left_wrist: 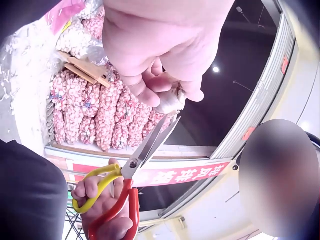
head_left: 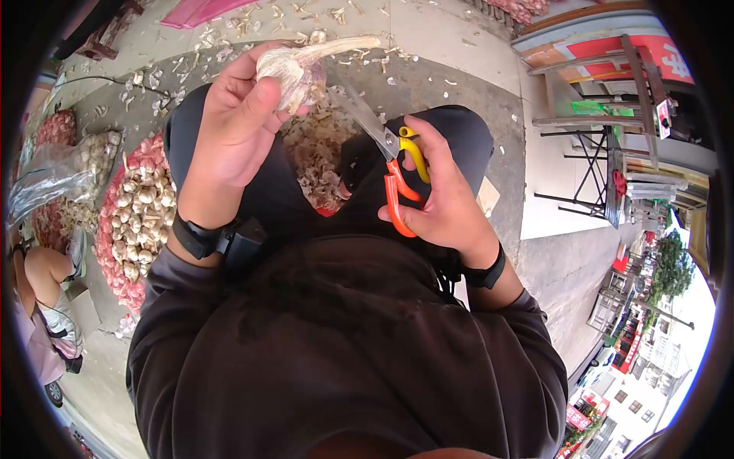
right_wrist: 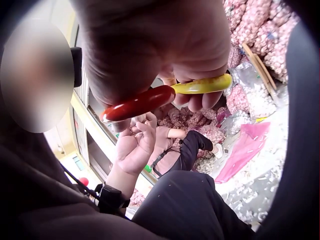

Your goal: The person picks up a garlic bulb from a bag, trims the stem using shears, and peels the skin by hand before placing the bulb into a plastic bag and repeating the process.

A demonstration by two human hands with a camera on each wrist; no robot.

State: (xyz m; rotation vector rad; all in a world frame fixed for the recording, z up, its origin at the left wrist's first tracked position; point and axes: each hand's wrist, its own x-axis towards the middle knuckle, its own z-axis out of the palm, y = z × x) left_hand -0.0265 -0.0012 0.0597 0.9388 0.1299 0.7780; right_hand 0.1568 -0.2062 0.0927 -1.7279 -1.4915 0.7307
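In the head view my left hand [head_left: 237,118] holds up a garlic bulb [head_left: 290,75] between thumb and fingers, its long dry stem pointing right. A pair of scissors [head_left: 391,143] with red and yellow handles is gripped in my right hand [head_left: 447,195], fingers through the loops. The blades point up toward the bulb, their tips close beside it. From the left wrist, the two blades [left_wrist: 152,145] stand slightly apart just below the bulb [left_wrist: 171,101]. In the right wrist view the hand covers the blades, leaving the red handle [right_wrist: 145,102] showing.
Dry skins and trimmings [head_left: 313,157] lie heaped between the knees. To the left stands an open red net sack [head_left: 109,222] full of garlic bulbs, with another person's leg [head_left: 47,274] beyond. Scraps litter the floor; a wooden rack [head_left: 592,121] is at right.
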